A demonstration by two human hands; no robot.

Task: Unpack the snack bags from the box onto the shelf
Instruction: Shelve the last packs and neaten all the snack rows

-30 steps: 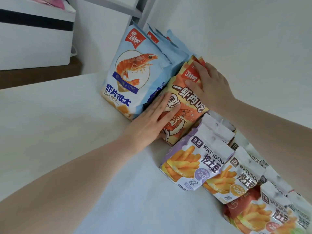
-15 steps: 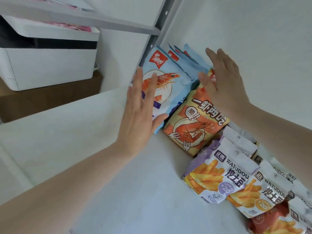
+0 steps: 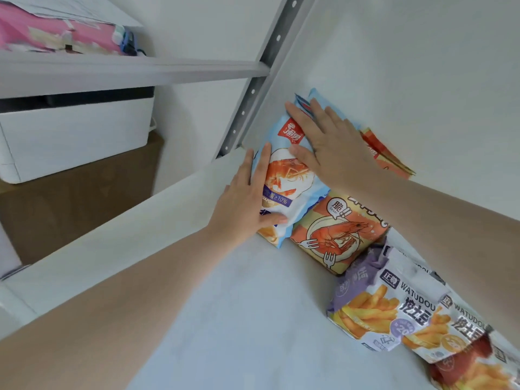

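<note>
Occlusions / crops
Right hand [image 3: 334, 144] covers the top of the blue shrimp chip bags [image 3: 284, 175] and most of the orange bag [image 3: 385, 156] behind; red fries bag [image 3: 475, 370] cut off bottom-right; pink item [image 3: 56, 35] cropped upper-left.

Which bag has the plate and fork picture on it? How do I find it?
Start at the white shelf and follow the row of bags along the back wall. The orange prawn bag leans between the pale blue prawn bag and the purple fries bag. It alone shows a red prawn on a plate beside a white fork.
</note>
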